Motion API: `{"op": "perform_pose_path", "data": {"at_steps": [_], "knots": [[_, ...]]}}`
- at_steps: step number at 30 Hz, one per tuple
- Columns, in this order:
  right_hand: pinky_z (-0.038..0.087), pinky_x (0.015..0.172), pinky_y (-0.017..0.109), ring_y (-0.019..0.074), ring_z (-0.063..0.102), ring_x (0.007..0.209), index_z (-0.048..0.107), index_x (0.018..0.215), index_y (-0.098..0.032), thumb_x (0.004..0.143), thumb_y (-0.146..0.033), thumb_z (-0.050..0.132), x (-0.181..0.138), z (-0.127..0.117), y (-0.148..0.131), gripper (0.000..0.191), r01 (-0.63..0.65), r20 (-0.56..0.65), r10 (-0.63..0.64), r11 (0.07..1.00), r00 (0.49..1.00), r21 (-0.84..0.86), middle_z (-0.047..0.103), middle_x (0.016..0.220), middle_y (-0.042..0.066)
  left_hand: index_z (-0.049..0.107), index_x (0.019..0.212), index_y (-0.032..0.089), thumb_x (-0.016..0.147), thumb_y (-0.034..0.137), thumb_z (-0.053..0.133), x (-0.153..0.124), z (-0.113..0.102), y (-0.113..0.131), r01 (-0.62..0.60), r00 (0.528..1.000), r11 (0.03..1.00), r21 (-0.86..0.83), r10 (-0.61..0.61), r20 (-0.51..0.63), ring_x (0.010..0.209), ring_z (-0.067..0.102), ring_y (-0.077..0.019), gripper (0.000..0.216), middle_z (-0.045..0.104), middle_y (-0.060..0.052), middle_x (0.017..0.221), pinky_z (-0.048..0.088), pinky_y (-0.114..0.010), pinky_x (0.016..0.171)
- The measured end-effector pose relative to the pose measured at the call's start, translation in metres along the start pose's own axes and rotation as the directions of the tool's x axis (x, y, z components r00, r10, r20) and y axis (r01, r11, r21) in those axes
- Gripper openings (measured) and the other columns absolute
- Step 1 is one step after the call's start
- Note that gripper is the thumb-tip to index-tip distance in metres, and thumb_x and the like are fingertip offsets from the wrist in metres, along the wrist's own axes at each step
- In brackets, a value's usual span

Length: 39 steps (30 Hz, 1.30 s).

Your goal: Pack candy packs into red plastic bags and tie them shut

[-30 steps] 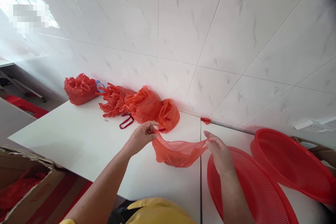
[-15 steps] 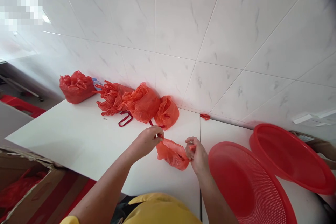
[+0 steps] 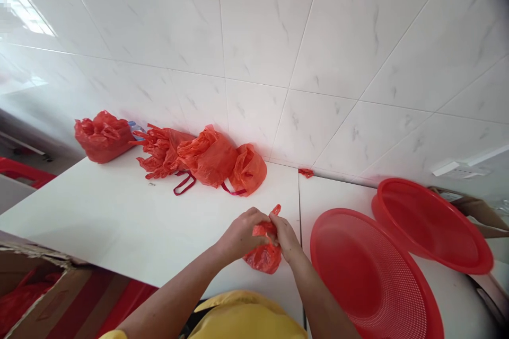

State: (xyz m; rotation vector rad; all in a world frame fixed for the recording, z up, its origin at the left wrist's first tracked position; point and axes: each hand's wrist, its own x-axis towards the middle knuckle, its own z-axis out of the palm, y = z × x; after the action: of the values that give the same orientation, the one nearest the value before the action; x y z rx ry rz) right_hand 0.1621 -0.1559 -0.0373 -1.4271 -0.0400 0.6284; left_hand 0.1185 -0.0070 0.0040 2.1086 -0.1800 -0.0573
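A small red plastic bag [image 3: 263, 260] is bunched between my two hands, low over the white table [image 3: 170, 228] near its front edge. My left hand [image 3: 243, 230] is closed on the bag's gathered upper part from the left. From the right, my right hand [image 3: 284, 235] pinches the same gathered part, and a twisted end of plastic sticks up above the fingers. Some fingertips are hidden where the hands meet. What the bag contains cannot be made out.
Several filled red bags [image 3: 210, 156] stand along the tiled wall, with a dark red strap [image 3: 185, 183] and a plastic bottle [image 3: 136, 130] by them. To my right are a red perforated basket [image 3: 350, 265] and a red basin [image 3: 433, 225]. A cardboard box [image 3: 59, 296] sits lower left.
My hands have come together, drawing the bag's stretched top into a bunch. The whole view has shifted slightly, moving the background leftward.
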Motion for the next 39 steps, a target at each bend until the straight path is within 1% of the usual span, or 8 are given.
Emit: {"op": "perform_pose_path", "data": {"at_steps": [4,9,12,19,25,29,34,39], "knots": [[0.018,0.042,0.025,0.0077,0.025,0.040,0.049,0.055,-0.019,0.082,-0.051,0.048,0.004,-0.007,0.009,0.042,-0.029,-0.013,0.030,0.996,0.999,0.087,0.035,0.044,-0.005,0.063,0.082,0.023,0.073,0.015,0.052,0.005,0.017,-0.011,0.021,0.999,1.000,0.004,-0.021,0.025,0.077,0.056,-0.0150,0.016,0.058,-0.001,0.086,0.045,-0.029,0.074],[0.035,0.051,0.025,0.0109,0.044,0.047,0.066,0.096,-0.018,0.080,-0.061,0.049,0.007,-0.021,0.015,0.049,-0.110,0.147,0.072,0.958,0.986,0.264,0.057,0.058,0.000,0.052,0.071,0.022,0.078,0.021,0.046,0.020,0.022,-0.033,0.232,0.962,0.970,-0.073,-0.239,-0.131,0.075,0.054,-0.0167,0.009,0.058,0.000,0.079,0.043,-0.030,0.068],[0.039,0.055,0.026,0.0113,0.045,0.050,0.069,0.096,-0.018,0.078,-0.071,0.043,0.007,-0.026,0.017,0.061,-0.151,0.164,0.102,0.937,0.981,0.316,0.055,0.060,0.000,0.049,0.075,0.022,0.081,0.026,0.044,0.025,0.026,-0.044,0.254,0.956,0.951,-0.177,-0.275,-0.103,0.086,0.053,-0.0175,0.008,0.059,-0.002,0.091,0.042,-0.031,0.075],[0.041,0.065,0.027,0.0137,0.051,0.067,0.065,0.104,-0.025,0.070,-0.032,0.066,0.005,-0.031,0.021,0.035,0.074,0.097,-0.068,0.996,0.993,-0.058,0.056,0.073,-0.002,0.043,0.077,0.021,0.083,0.030,0.040,0.022,0.032,-0.052,0.357,0.930,0.895,-0.265,-0.368,0.012,0.063,0.044,-0.0122,0.011,0.047,0.004,0.070,0.037,-0.025,0.059],[0.035,0.054,0.027,0.0146,0.050,0.058,0.064,0.075,-0.024,0.073,-0.032,0.056,0.013,-0.027,0.035,0.012,0.040,-0.172,-0.139,0.874,0.975,-0.485,0.058,0.062,-0.003,0.045,0.079,0.021,0.082,0.032,0.044,0.018,0.033,-0.054,0.383,0.919,0.881,-0.276,-0.393,0.021,0.060,0.041,-0.0111,0.011,0.046,0.005,0.069,0.034,-0.024,0.055],[0.036,0.055,0.028,0.0162,0.054,0.060,0.062,0.071,-0.025,0.075,-0.029,0.048,0.015,-0.020,0.037,0.015,0.048,-0.208,-0.164,0.880,0.964,-0.473,0.063,0.066,-0.001,0.046,0.077,0.021,0.077,0.030,0.052,0.016,0.034,-0.055,0.371,0.926,0.892,-0.259,-0.377,0.027,0.059,0.040,-0.0104,0.011,0.043,0.006,0.065,0.032,-0.023,0.054],[0.040,0.061,0.029,0.0178,0.058,0.071,0.065,0.089,-0.026,0.072,-0.024,0.047,0.015,-0.016,0.032,0.025,0.079,-0.241,-0.168,0.937,0.956,-0.341,0.067,0.083,0.001,0.045,0.074,0.021,0.076,0.032,0.054,0.015,0.033,-0.052,0.374,0.926,0.889,-0.263,-0.375,0.047,0.056,0.038,-0.0098,0.014,0.042,0.007,0.061,0.030,-0.022,0.052],[0.026,0.047,0.026,0.0125,0.037,0.050,0.051,0.061,-0.024,0.073,-0.036,0.055,0.016,-0.018,0.036,0.017,0.039,-0.339,-0.181,0.921,0.923,-0.388,0.049,0.054,-0.004,0.045,0.076,0.022,0.077,0.039,0.054,0.014,0.032,-0.050,0.399,0.916,0.865,-0.304,-0.392,0.087,0.054,0.039,-0.0098,0.020,0.044,0.007,0.061,0.031,-0.022,0.050]]}}
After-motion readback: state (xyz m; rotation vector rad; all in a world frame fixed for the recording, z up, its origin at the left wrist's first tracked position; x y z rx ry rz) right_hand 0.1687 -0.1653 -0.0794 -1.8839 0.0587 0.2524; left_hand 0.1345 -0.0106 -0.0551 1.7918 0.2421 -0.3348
